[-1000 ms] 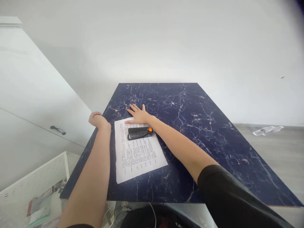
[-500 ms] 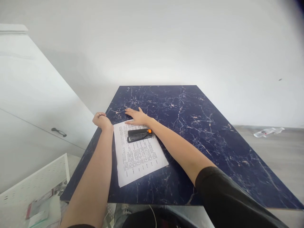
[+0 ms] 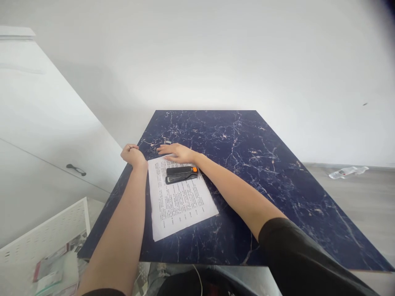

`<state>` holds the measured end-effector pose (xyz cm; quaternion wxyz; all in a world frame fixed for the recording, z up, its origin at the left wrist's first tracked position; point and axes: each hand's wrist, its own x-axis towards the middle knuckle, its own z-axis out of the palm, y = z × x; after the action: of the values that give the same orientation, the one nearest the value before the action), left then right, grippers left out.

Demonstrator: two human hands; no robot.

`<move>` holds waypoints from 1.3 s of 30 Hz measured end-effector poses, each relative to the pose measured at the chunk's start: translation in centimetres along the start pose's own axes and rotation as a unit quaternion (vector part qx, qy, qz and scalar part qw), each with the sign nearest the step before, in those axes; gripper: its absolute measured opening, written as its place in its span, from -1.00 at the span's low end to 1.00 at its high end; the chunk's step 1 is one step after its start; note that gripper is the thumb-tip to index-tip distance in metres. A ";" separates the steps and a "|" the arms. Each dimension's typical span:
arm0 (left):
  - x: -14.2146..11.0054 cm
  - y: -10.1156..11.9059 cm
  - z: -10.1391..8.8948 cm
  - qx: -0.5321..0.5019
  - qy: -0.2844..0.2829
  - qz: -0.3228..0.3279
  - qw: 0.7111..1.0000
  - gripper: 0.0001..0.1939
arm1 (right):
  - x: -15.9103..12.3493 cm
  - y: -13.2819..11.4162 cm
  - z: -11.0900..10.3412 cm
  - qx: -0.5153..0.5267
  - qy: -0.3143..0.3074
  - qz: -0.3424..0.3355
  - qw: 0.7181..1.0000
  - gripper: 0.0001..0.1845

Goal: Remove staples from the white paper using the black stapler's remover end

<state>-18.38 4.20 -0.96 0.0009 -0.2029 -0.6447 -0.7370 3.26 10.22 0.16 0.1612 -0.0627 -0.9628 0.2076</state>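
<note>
Soft, bright light, edges stretched

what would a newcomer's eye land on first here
Probably the dark blue marble-patterned table, standing out against the pale wall. Left of its middle lies printed paper with a black stapler on top, its orange patch at the right end. The right hand spans the paper's far edge.

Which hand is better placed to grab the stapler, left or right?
Probably the right hand: it is open and just beyond the stapler. The left hand is curled up by the left edge of the table, farther away.
</note>
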 end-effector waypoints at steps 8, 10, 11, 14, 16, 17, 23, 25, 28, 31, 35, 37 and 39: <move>0.0 -0.1 -0.1 0.004 0.004 0.001 1.000 -0.81 | -4.3 -0.4 -1.0 -0.037 -0.088 -0.004 0.995 -0.45; -0.1 0.0 -0.1 0.005 0.008 -0.002 1.000 -0.80 | -6.3 0.1 -1.7 -0.034 -0.084 0.004 0.996 -0.45; -0.1 0.1 -0.1 0.005 0.010 -0.003 1.000 -0.80 | -7.4 0.4 -2.2 -0.030 -0.084 0.009 0.996 -0.45; -0.3 0.3 -0.1 0.016 0.010 -0.007 1.000 -0.79 | -11.0 0.9 -3.7 -0.026 -0.078 0.028 0.996 -0.45; -0.4 0.5 0.0 0.022 0.007 -0.010 1.000 -0.79 | -13.3 1.0 -4.4 -0.032 -0.067 0.046 0.996 -0.45; -0.4 0.5 0.0 0.021 0.005 -0.009 1.000 -0.78 | -14.3 1.0 -4.7 -0.035 -0.062 0.059 0.996 -0.45; -2.7 1.6 0.8 0.007 -0.056 0.044 0.997 -0.78 | -17.0 -0.5 -5.8 -0.033 0.023 0.142 0.989 -0.51; -5.3 2.6 1.3 -0.027 -0.124 0.063 0.990 -0.78 | -17.8 -1.8 -6.8 -0.005 0.094 0.210 0.973 -0.60; -11.0 5.0 1.7 -0.114 -0.290 0.015 0.950 -0.73 | -20.0 -4.1 -8.7 0.129 0.082 0.298 0.942 -0.64; -16.8 7.1 1.6 -0.181 -0.426 -0.058 0.885 -0.70 | -22.6 -6.2 -9.7 0.256 0.022 0.320 0.912 -0.60; -20.9 7.9 1.0 -0.132 -0.493 -0.099 0.854 -0.74 | -24.3 -7.2 -9.2 0.331 0.031 0.327 0.885 -0.59; -21.5 7.4 0.9 -0.092 -0.513 -0.087 0.849 -0.72 | -24.4 -7.1 -8.9 0.343 0.033 0.323 0.881 -0.60; -21.7 7.0 0.7 -0.065 -0.513 -0.076 0.852 -0.69 | -24.4 -7.0 -8.8 0.341 0.033 0.318 0.884 -0.60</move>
<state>3.58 -1.93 -0.81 -0.3989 -0.5025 -0.5176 -0.5660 28.78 2.64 3.75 0.1294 -0.3132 -0.7555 0.5607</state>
